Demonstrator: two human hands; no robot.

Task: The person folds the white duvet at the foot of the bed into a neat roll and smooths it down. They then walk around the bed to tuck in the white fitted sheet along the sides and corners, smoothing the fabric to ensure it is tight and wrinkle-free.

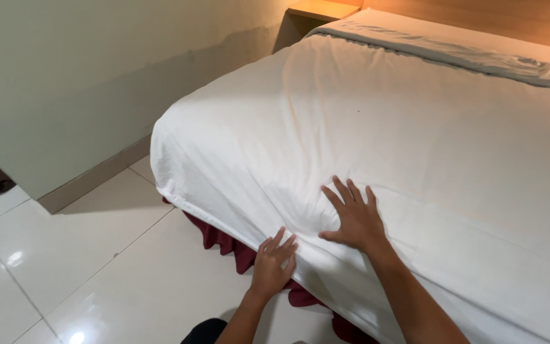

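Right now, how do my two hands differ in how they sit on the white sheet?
The right hand lies flat on top of the bed with fingers spread wide; the left hand sits lower, at the bed's edge, with fingers bent over the white sheet. The right hand is farther onto the mattress; the left hand is close to the dark red bed skirt. Both are bare and touch the sheet.

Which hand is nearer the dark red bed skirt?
Left. The left hand grips the white sheet edge just above the bed skirt; the right hand lies flat on top.
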